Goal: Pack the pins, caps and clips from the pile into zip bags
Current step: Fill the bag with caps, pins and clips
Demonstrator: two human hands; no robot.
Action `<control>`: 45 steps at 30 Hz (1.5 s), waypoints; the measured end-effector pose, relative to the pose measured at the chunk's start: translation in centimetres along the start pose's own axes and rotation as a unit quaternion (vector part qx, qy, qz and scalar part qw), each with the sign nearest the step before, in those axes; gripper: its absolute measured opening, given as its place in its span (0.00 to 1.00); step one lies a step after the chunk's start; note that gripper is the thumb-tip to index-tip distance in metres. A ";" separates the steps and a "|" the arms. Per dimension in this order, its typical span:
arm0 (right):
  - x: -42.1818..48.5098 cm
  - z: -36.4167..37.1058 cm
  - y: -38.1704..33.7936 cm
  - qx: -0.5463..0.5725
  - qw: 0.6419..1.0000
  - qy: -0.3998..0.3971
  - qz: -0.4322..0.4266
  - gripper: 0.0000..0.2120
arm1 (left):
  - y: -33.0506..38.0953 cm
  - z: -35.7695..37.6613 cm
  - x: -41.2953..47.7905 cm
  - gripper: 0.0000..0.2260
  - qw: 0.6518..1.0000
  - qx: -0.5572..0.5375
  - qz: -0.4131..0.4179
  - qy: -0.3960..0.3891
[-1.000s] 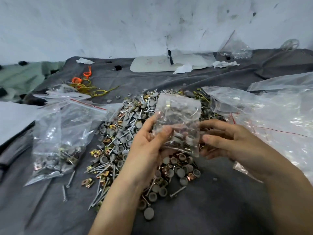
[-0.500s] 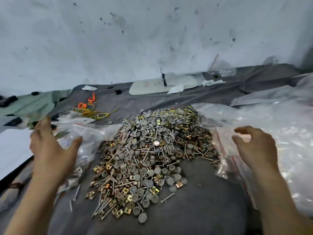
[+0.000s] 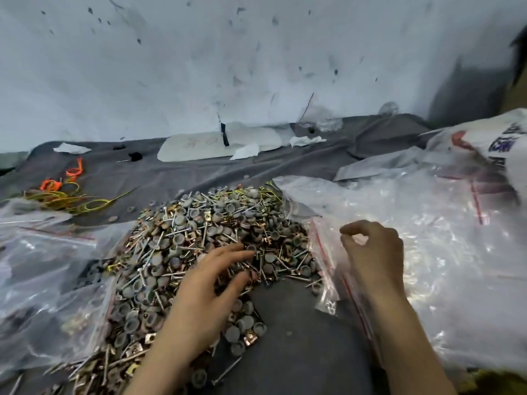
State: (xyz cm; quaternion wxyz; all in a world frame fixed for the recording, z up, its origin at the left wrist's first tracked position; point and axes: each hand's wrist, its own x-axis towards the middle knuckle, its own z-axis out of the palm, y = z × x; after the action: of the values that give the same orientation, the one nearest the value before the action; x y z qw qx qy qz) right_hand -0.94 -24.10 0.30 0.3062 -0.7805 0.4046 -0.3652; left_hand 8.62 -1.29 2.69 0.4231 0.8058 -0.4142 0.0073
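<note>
Head view: my left hand (image 3: 205,292) lies spread on the pile (image 3: 199,223); my right hand (image 3: 373,252) curls over zip bags (image 3: 433,223), its grip unclear.

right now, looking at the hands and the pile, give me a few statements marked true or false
1. The left hand lies over the pile with its fingers spread. True.
2. The right hand is over the pile too. False: it is over the clear zip bags to the right of the pile.
3. Orange and yellow ties lie on the grey cloth behind the pile, to the left. True.
4. The left hand holds a filled bag. False: it holds no bag; more clear bags lie to the left of the pile.
</note>
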 end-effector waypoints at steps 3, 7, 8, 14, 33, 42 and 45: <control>-0.3 -0.5 -1.7 0.074 0.990 0.113 -0.041 0.09 | -1.1 -0.1 -0.5 0.15 0.995 -0.059 0.006 0.078; -1.4 -1.9 -4.1 0.151 0.971 0.170 -0.078 0.07 | -0.4 0.5 -1.0 0.08 0.983 -0.160 0.038 0.084; -1.7 -2.3 -4.9 0.175 0.967 0.165 -0.089 0.08 | -0.3 0.6 -1.1 0.11 0.980 -0.181 0.037 0.076; -5.6 -0.1 -8.6 0.231 0.958 -0.151 -0.072 0.05 | 0.3 1.8 -1.1 0.14 0.950 -0.296 -0.009 0.097; -7.6 2.6 -8.5 0.267 0.951 -0.150 -0.035 0.21 | 1.0 1.5 -1.4 0.15 0.914 -0.396 -0.082 -0.042; -6.6 1.1 -8.3 0.315 0.901 -0.297 0.008 0.13 | 0.2 1.6 -1.1 0.11 0.886 -0.443 -0.132 0.021; -6.2 0.5 -8.0 0.288 0.886 -0.362 0.006 0.05 | 0.0 1.4 -1.1 0.12 0.891 -0.434 -0.132 0.030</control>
State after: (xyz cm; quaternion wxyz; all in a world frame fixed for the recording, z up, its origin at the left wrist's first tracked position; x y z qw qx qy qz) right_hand 0.26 -14.82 4.20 0.6450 -0.7336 0.1467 -0.1559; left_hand 7.41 -1.53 1.38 0.7398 0.5886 -0.2536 -0.2050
